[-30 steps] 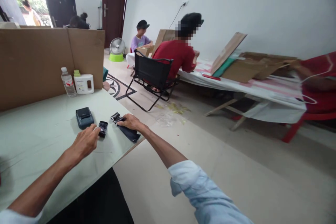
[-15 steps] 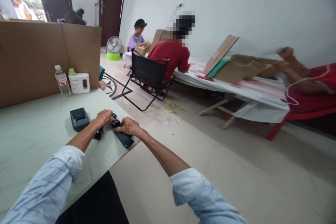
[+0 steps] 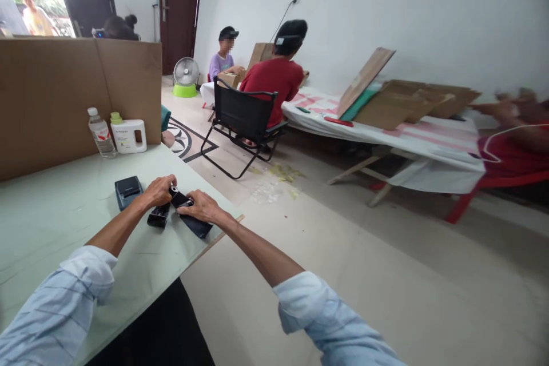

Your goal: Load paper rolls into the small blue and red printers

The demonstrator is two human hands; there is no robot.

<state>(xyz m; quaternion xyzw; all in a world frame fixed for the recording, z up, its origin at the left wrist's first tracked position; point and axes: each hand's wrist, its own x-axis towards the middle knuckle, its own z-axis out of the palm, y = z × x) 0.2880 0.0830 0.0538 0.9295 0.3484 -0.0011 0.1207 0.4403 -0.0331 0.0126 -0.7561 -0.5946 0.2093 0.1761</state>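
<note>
My left hand [image 3: 160, 190] is closed around one end of a roll of shiny black film [image 3: 180, 201], whose pale core end shows beside the fingers. The thumb and fingers of my right hand [image 3: 203, 206] pinch the film at the other side. From under that hand a loose dark strip [image 3: 198, 226] of it lies towards the table's edge. Another shiny black piece [image 3: 158, 216] rests just below my left hand; its kind is unclear. A small dark grey label printer [image 3: 128, 192] stands left of my left hand.
On the pale table [image 3: 51, 240] a water bottle [image 3: 102, 134] and a white jug [image 3: 130, 136] stand before a cardboard panel [image 3: 51, 103]. Beyond the table are a black folding chair [image 3: 245, 111], a fan [image 3: 186, 74], people at a cloth-covered table [image 3: 386, 143], and scraps on the floor [image 3: 281, 174].
My left hand has shifted slightly left and the two hands are further apart, with more of the black film showing between them. The printer, bottle and jug stay put.
</note>
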